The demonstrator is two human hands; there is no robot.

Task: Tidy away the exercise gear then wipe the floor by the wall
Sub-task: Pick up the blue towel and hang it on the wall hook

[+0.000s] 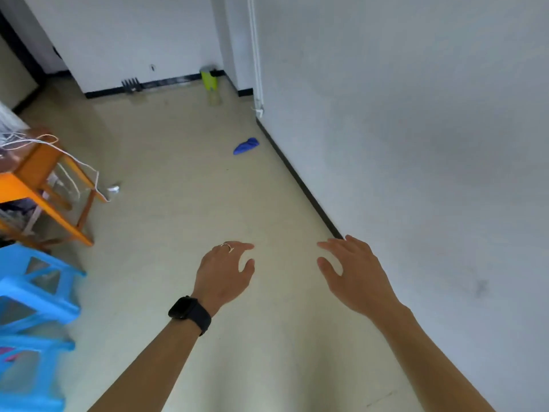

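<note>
forearms: nearest the camera, both bare, reaching forward and down over the floor; a black watch (190, 311) sits on the left wrist.
wall: the white wall (416, 144) fills the right side, its dark baseboard (300, 179) running away from the hands toward the far corner.
floor: pale, glossy floor (184, 179), bare along the strip beside the baseboard except for one item.
blue stools: stacked plastic stools (32, 295) at the left edge, well apart from the wall strip.
orange table: a wooden table (38, 179) beyond the stools, with white cord (74, 162) trailing off it to the floor.
left hand: the left hand (224, 272) is empty, fingers loosely spread, a ring on one finger.
right hand: the right hand (353, 269) is empty too, palm down and splayed wide, close to the wall.
blue cloth: a crumpled blue cloth (246, 146) lies on the floor just beside the baseboard, well ahead of both hands and slightly left of the right one; its long axis runs roughly along the wall line.
nearer hand: likely the right hand, being on the wall side, though a few steps forward come first.
far items: a yellow-green object (208, 79) and a small dark rack-like thing (131, 84) stand against the far wall; too small to identify, possibly the gear.
</note>
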